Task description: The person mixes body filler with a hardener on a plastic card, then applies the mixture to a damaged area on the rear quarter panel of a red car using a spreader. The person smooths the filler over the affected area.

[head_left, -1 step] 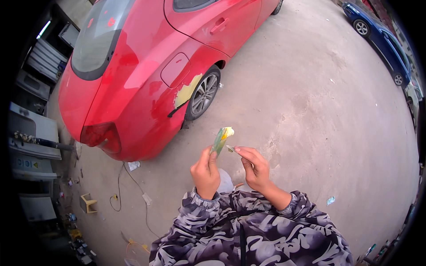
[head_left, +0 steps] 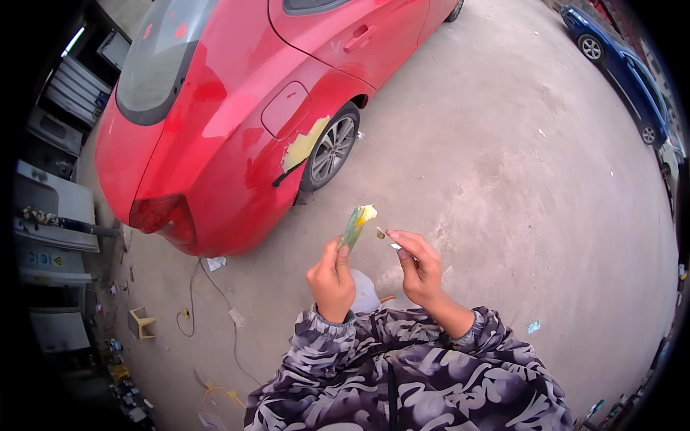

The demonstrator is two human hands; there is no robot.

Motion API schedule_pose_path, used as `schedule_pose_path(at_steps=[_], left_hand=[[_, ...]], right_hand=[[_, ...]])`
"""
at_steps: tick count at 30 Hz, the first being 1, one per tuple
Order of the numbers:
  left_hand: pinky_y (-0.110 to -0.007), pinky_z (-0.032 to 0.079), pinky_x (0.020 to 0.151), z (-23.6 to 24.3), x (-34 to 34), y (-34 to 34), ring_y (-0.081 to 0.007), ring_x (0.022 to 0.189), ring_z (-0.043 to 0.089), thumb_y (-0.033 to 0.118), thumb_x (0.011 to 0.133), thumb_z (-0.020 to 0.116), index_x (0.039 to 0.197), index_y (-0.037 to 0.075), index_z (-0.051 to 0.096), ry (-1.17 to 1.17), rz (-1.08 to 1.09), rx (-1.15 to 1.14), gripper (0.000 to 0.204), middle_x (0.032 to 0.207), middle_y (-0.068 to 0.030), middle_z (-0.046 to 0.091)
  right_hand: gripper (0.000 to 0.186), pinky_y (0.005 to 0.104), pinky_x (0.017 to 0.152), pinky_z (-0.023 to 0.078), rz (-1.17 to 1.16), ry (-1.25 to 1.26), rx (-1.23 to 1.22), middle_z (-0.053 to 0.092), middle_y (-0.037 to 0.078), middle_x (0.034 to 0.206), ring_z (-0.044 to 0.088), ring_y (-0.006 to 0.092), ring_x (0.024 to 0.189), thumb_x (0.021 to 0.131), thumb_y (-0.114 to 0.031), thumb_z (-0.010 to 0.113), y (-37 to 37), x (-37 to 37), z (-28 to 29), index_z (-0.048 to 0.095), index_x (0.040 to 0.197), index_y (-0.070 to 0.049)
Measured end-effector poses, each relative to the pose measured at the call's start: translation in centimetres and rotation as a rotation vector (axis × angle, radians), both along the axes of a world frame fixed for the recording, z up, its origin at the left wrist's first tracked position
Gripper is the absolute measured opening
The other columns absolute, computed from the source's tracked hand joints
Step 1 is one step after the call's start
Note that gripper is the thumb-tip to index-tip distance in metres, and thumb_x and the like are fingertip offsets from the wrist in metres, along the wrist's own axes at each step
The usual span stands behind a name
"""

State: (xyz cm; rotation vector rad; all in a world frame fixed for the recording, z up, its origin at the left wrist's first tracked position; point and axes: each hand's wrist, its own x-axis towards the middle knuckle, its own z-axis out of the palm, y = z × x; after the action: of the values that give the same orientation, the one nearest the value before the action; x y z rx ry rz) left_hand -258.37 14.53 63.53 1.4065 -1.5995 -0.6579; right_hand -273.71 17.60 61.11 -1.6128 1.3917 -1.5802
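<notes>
My left hand (head_left: pixel 333 284) is closed round a flat translucent green strip (head_left: pixel 351 233), held tilted upward. Pale yellow paste (head_left: pixel 368 212) sits on its top end, with an orange-yellow streak beside it. Just to the right, my right hand (head_left: pixel 422 269) pinches a small thin piece (head_left: pixel 381 233), dark at the tip and whitish near the fingers; its exact kind is too small to tell. A little gap separates it from the strip. Ahead stands a red car (head_left: pixel 237 136), with a pale yellow filler patch (head_left: pixel 305 146) above its rear wheel (head_left: pixel 331 151).
Concrete floor (head_left: pixel 496 215) spreads around me. A cable (head_left: pixel 236 352) runs along it on the left, past a small yellowish stool (head_left: pixel 141 323). Grey panels (head_left: pixel 54 201) line the left side. A blue car (head_left: pixel 622 72) is parked at the far right.
My right hand has shifted slightly right, drawing its small piece away from the green strip. My left hand has barely moved and keeps its hold.
</notes>
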Motion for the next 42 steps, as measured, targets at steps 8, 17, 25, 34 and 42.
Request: schedule_pose_path(at_steps=[8,17,25,34,42], left_hand=[[-0.036,0.045,0.053,-2.5,1.4,-5.0,-0.0315,0.058,0.060,0.005,0.088,0.057,0.102,0.002,0.062,-0.064,0.024,0.032,0.015,0.069,-0.0181,0.059],[-0.021,0.042,0.067,-4.6,11.6,-11.0,-0.0051,0.077,0.052,0.017,0.096,0.054,0.103,-0.004,0.059,0.650,0.082,0.210,0.022,0.088,0.0007,0.061],[-0.023,0.044,0.077,-8.6,12.6,-15.0,-0.0079,0.086,0.056,0.023,0.095,0.057,0.105,-0.003,0.059,0.999,-0.087,0.413,0.028,0.096,-0.0039,0.064],[-0.029,0.049,0.066,-24.0,8.6,-20.0,-0.0168,0.072,0.063,0.013,0.094,0.054,0.104,-0.005,0.059,0.415,0.300,0.194,0.022,0.084,-0.0100,0.066],[-0.036,0.050,0.059,-41.7,3.5,-25.4,-0.0329,0.068,0.067,0.012,0.092,0.054,0.102,-0.006,0.062,-0.118,0.330,-0.161,0.022,0.083,-0.0184,0.068]], right_hand=[[0.035,0.0345,0.083,0.050,0.147,-0.018,0.055,0.062,0.018,0.112,0.062,0.0305,0.101,0.082,0.012,0.049,-7.3,2.6,-3.4,0.061,0.112,-0.001],[0.029,0.0336,0.094,0.043,0.366,-0.710,0.409,0.058,0.010,0.119,0.055,0.0187,0.109,0.094,-0.006,0.051,-17.6,4.7,-0.8,0.054,0.122,0.002],[0.028,0.0355,0.091,0.046,0.652,-0.184,0.318,0.063,0.015,0.111,0.059,0.0270,0.106,0.087,0.002,0.052,-22.9,7.5,-2.8,0.062,0.113,0.000],[0.037,0.0372,0.089,0.048,0.356,-0.003,0.033,0.062,0.019,0.110,0.061,0.0333,0.105,0.080,0.013,0.049,-28.4,6.7,-19.1,0.062,0.111,0.000],[0.046,0.0477,0.096,0.047,0.338,-0.099,-0.250,0.061,0.020,0.113,0.059,0.0367,0.107,0.069,0.016,0.050,-32.7,7.4,-42.0,0.065,0.108,-0.002]])
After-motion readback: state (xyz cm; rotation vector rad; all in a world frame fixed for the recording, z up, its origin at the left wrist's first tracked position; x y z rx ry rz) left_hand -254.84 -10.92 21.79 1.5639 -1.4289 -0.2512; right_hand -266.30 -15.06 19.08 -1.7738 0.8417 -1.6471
